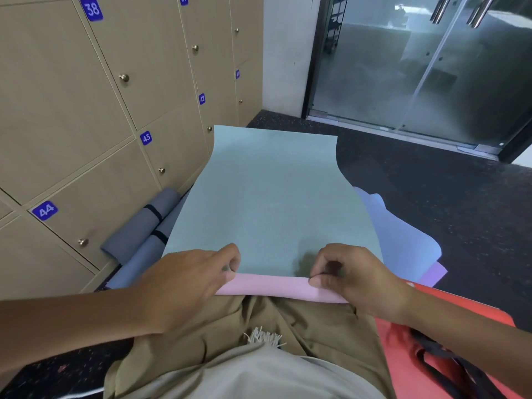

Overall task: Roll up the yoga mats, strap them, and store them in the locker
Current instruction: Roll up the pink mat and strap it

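Now two hands, left hand [198, 272] and right hand [352, 276], pinch one green mat [267, 197].

Locker doors [95, 67] carry blue tags 38, 42, 43, 44, perhaps 41.

Dark speckled floor [431, 197] — green mat [267, 197] spread, rolled grey mats [138, 226] beside.
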`<state>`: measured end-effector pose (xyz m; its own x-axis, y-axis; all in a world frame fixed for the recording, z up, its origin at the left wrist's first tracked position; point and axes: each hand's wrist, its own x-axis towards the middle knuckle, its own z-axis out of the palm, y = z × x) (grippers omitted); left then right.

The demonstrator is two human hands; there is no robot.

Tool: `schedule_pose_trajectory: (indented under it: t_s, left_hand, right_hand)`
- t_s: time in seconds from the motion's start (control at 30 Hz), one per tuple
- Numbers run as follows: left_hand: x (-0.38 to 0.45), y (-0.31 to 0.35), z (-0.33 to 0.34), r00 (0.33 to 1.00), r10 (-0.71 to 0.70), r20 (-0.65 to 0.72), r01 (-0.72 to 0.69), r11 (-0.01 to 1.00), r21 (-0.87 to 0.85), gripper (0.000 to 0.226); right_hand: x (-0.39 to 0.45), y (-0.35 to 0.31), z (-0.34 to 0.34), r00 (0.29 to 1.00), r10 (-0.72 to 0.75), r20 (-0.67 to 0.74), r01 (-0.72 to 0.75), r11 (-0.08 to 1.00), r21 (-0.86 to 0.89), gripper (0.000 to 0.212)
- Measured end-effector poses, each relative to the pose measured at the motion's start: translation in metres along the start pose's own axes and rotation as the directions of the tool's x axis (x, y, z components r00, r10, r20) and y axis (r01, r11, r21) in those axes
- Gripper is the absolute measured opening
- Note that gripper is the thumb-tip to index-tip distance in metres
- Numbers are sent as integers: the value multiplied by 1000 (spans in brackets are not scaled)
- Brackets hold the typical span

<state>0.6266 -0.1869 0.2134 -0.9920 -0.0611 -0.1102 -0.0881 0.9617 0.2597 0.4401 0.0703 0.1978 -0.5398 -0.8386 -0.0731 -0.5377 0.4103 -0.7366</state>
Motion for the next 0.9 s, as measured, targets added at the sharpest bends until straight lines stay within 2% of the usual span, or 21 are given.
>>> schedule_pose_trajectory:
  t_s: [0.13, 0.23, 0.33, 0.4, 0.57, 0.77, 0.9]
  left_hand:
    - [1, -20, 2, 988, 147, 46, -138, 979, -153, 13]
    - [7, -30, 7, 979, 204, -27, -205, 960, -188, 20]
    - [14, -37, 9, 968, 238, -76, -250, 939, -236, 26]
    - [16, -39, 9, 951, 294, -96, -308, 931, -195, 26]
    - [22, -39, 7, 925, 378, -37, -379, 924, -47, 37]
    - [28, -38, 2, 940, 339, -46, -339, 941, 20, 31]
    - [31, -28, -2, 909, 398, -124, -372, 908, 193, 35]
  right_hand:
    - [0, 14, 2, 984, -172, -46, 174, 983, 51, 15]
    - [4, 23, 6, 939, -333, -92, 326, 942, -79, 6]
    - [6, 31, 10, 871, -477, -118, 446, 868, -217, 9]
    - [7, 34, 12, 840, -531, -113, 491, 831, -262, 11]
    - [10, 39, 11, 808, -588, -41, 542, 769, -339, 42]
    - [20, 41, 8, 815, -580, -9, 543, 768, -339, 34]
    - [23, 39, 6, 843, -538, 15, 508, 785, -355, 32]
